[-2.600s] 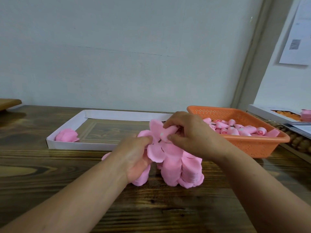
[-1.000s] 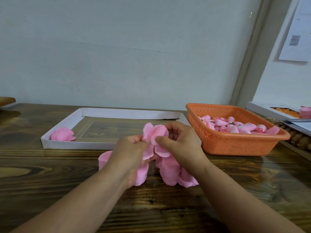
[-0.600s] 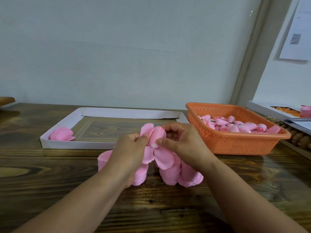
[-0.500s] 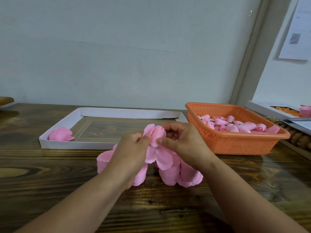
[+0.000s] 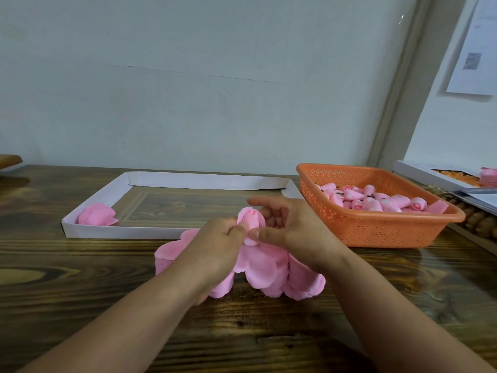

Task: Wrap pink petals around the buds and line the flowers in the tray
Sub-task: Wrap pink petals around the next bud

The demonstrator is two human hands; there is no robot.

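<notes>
Bud half wrapped in petal, pinched between left hand and right hand thumb, above petal pile on table. Right fingers loosely spread. White tray behind, holding one finished flower in left corner. Orange basket at right, full of bare buds.

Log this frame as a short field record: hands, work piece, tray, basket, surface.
left hand: pinches pink petal against bud
right hand: thumb pinches the bud's base, fingers loosely spread
work piece: small pink rolled bud, partly wrapped
loose pink petals: piled on table under both hands
white shallow cardboard tray: one finished pink flower at left end
orange perforated plastic basket: many unwrapped buds
surface: dark wooden table
</notes>
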